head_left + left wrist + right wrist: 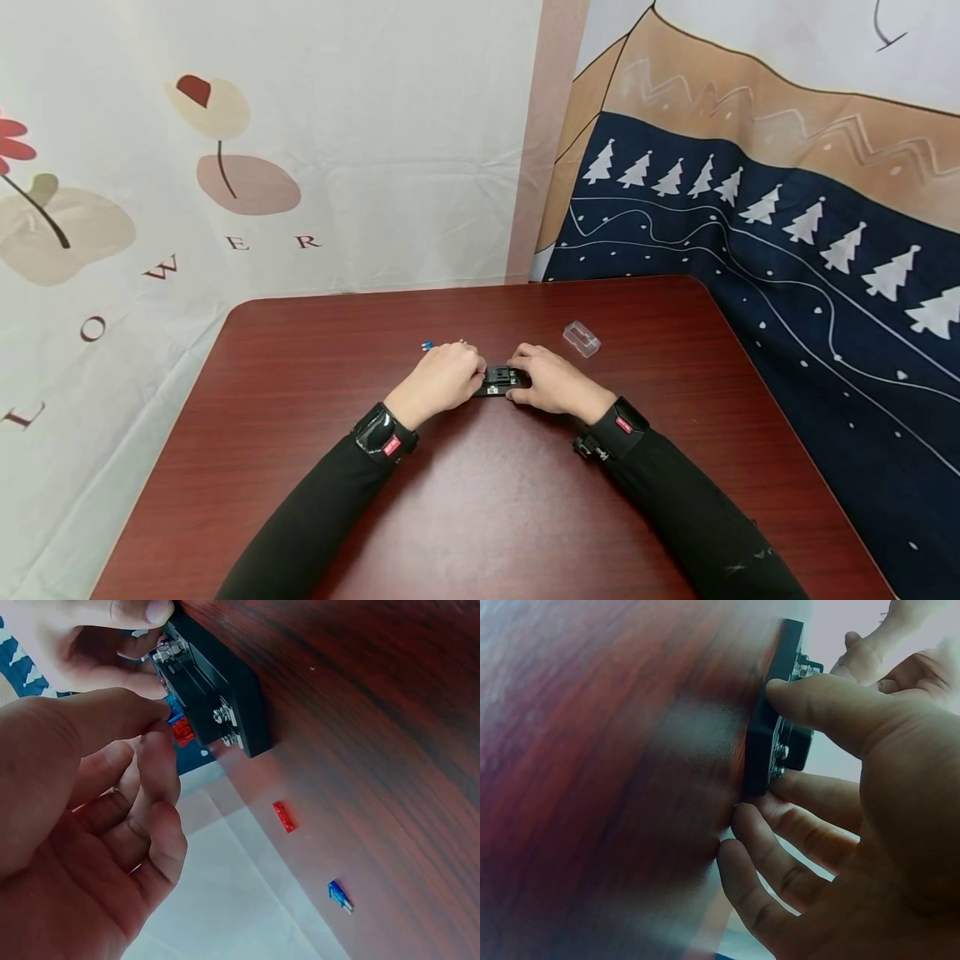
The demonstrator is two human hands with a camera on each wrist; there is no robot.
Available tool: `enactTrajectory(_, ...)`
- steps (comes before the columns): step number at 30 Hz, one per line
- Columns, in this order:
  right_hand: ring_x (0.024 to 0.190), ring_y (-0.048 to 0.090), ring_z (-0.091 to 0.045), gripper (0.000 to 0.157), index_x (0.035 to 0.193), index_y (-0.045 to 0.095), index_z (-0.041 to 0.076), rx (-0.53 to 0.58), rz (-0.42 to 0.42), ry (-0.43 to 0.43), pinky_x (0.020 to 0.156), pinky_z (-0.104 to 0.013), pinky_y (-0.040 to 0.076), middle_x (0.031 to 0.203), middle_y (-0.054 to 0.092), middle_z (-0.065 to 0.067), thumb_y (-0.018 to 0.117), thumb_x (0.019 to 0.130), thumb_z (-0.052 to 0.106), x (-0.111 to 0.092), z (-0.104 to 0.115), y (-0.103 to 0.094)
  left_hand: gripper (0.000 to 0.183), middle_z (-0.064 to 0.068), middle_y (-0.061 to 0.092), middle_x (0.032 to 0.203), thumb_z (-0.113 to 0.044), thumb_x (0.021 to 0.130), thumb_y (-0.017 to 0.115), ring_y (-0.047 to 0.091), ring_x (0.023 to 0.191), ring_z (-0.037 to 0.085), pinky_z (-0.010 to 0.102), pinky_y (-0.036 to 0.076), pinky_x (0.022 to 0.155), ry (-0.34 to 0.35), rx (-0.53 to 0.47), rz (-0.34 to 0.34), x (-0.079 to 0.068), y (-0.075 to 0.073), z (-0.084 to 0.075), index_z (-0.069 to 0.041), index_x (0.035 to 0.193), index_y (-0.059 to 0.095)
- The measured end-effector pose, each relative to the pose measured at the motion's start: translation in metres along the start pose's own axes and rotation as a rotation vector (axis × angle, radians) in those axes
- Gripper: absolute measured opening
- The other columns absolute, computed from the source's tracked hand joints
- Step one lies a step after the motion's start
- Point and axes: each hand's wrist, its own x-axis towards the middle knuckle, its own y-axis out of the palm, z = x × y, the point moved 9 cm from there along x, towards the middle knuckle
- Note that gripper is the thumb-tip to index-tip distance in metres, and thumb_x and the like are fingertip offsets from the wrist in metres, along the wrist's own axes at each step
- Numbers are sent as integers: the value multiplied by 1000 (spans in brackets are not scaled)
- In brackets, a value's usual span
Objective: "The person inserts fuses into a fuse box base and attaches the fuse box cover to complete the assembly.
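A black fuse block point(498, 377) with metal screw terminals sits on the table between both hands. My right hand point(557, 382) grips its right end, thumb on the near edge and fingers around the far side, as the right wrist view shows. At the other end, my left hand point(442, 377) pinches a small blue blade fuse point(174, 709) at the block's top between thumb and index finger. Right beside it, a red blade fuse point(182, 733) stands in the block. The fingertips partly cover the blue fuse.
On the table behind the left hand lie a loose red fuse point(283, 816) and a loose blue fuse point(340, 895). A clear plastic box point(582, 338) stands beyond the right hand. Printed cloths point(420, 150) hang behind the table's back edge.
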Motion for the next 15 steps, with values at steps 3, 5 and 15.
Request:
enactTrajectory(3, 108, 61, -23, 44, 125, 74, 9, 2, -3, -2, 93, -43, 52, 118, 62, -2, 79, 89, 35, 0, 0, 0, 25, -4, 63, 74, -14, 95, 67, 58, 67, 15, 38, 54, 60, -6, -11, 6, -1, 1, 2, -20, 71, 67)
enactTrajectory(5, 109, 61, -23, 44, 125, 74, 10, 1, -3, 0, 93, -43, 52, 118, 62, -2, 79, 89, 35, 0, 0, 0, 25, -4, 63, 73, -14, 95, 67, 58, 67, 16, 37, 53, 60, -7, -16, 8, -1, 1, 2, -20, 71, 67)
enactTrajectory(15, 109, 60, -23, 45, 126, 73, 10, 5, 0, 6, 93, -42, 52, 119, 62, -2, 79, 90, 35, -1, 0, 0, 25, -4, 63, 75, -16, 96, 67, 59, 67, 15, 37, 54, 59, -23, -5, 18, -2, 2, 2, -21, 72, 67)
